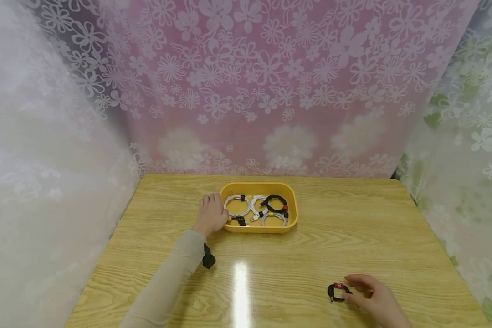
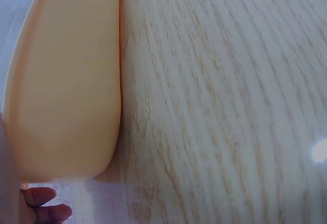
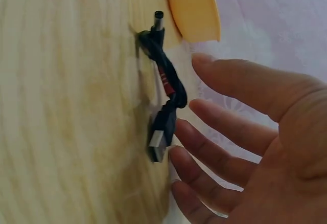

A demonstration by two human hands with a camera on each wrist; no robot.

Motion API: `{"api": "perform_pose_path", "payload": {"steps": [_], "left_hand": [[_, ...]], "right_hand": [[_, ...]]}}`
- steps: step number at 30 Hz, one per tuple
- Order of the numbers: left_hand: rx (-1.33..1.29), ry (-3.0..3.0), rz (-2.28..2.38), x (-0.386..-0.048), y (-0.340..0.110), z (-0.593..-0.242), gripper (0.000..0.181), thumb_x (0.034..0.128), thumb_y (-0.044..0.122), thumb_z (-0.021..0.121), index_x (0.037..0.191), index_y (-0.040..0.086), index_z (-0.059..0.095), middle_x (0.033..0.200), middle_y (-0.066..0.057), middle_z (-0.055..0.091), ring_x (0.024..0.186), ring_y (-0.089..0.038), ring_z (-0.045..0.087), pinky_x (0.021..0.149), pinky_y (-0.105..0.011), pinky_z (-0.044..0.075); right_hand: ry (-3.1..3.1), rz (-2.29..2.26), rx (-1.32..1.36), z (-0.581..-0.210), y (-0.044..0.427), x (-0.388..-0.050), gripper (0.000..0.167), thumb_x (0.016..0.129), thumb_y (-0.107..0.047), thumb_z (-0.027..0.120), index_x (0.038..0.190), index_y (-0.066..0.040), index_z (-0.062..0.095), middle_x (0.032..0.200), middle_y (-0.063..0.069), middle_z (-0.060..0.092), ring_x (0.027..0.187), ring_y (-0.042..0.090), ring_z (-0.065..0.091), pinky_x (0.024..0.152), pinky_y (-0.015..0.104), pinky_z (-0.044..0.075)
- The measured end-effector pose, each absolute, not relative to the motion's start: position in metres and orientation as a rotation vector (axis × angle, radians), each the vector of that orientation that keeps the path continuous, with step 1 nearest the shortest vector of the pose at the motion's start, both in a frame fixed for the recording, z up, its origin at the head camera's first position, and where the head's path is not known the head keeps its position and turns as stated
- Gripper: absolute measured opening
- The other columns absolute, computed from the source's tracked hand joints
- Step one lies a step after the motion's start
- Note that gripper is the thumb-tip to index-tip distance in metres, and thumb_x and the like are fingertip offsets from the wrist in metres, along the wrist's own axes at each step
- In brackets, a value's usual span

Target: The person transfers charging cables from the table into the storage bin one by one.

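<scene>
At the left end of a yellow plastic bin (image 1: 256, 230), my left hand (image 1: 212, 213) grips the end wall at the rim. In the left wrist view two curled fingertips (image 2: 46, 206) show past the bin's end; the thumb's exact place is hard to see. My right hand (image 1: 375, 298) is beside a small coiled black cable (image 1: 331, 294) on the table, near the front right. In the right wrist view, its fingers are spread and loosely bent, close to the cable but not closed round it. This cable has a red strap, a USB plug (image 3: 158, 141) and a round barrel plug (image 3: 159, 20).
Inside the bin lie a white coiled cable (image 1: 226, 205), another white one, a grey one (image 1: 266, 218) with a yellow strap, a black one (image 1: 277, 197) with a red strap and a small black piece (image 1: 241, 221). Flowered curtains (image 1: 246, 91) surround the wooden table (image 1: 336, 237).
</scene>
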State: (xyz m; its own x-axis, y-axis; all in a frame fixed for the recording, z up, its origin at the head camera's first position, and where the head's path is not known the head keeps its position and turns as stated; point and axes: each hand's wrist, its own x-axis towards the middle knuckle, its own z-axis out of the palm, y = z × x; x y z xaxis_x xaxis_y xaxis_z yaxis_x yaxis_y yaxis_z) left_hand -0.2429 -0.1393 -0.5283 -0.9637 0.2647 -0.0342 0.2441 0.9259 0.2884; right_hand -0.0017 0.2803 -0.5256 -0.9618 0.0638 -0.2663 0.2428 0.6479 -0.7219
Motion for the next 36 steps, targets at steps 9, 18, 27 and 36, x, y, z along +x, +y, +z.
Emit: {"api": "perform_pose_path", "payload": {"steps": [9,18,27,36], "left_hand": [[0.392,3.005,0.437,-0.243,-0.14,-0.53,0.021,0.1,0.022,0.04,0.108,0.003,0.045,0.109,-0.018,0.046,0.104,-0.036,0.037,0.093,-0.048,0.029],[0.396,3.017,0.452,-0.245,-0.14,-0.534,0.017,0.0991,0.022,0.04,0.102,0.005,0.043,0.103,-0.016,0.044,0.098,-0.034,0.036,0.089,-0.047,0.028],[0.405,3.024,0.475,-0.246,-0.14,-0.535,0.016,0.0986,0.021,0.04,0.1,0.005,0.042,0.101,-0.015,0.043,0.096,-0.034,0.035,0.087,-0.046,0.027],[0.407,3.029,0.468,-0.245,-0.141,-0.536,0.017,0.0975,0.022,0.039,0.098,0.005,0.042,0.1,-0.015,0.044,0.096,-0.034,0.035,0.087,-0.046,0.028]], "right_hand": [[2.666,-1.248,0.371,-0.535,0.27,-0.004,0.027,0.083,-0.02,0.08,0.106,-0.005,0.074,0.102,0.006,0.071,0.082,0.008,0.064,0.07,0.025,0.051],[2.715,-1.166,0.414,-0.54,0.266,-0.009,0.015,0.084,-0.015,0.078,0.096,-0.007,0.075,0.089,0.0,0.071,0.07,0.008,0.06,0.063,0.024,0.049],[2.732,-1.144,0.449,-0.538,0.266,-0.012,0.011,0.085,-0.015,0.077,0.093,-0.007,0.076,0.081,-0.001,0.069,0.065,0.01,0.057,0.059,0.026,0.045],[2.653,-1.241,0.572,-0.537,0.267,-0.016,0.022,0.086,-0.023,0.078,0.097,-0.005,0.076,0.087,0.001,0.072,0.07,0.014,0.057,0.059,0.027,0.045]]}}
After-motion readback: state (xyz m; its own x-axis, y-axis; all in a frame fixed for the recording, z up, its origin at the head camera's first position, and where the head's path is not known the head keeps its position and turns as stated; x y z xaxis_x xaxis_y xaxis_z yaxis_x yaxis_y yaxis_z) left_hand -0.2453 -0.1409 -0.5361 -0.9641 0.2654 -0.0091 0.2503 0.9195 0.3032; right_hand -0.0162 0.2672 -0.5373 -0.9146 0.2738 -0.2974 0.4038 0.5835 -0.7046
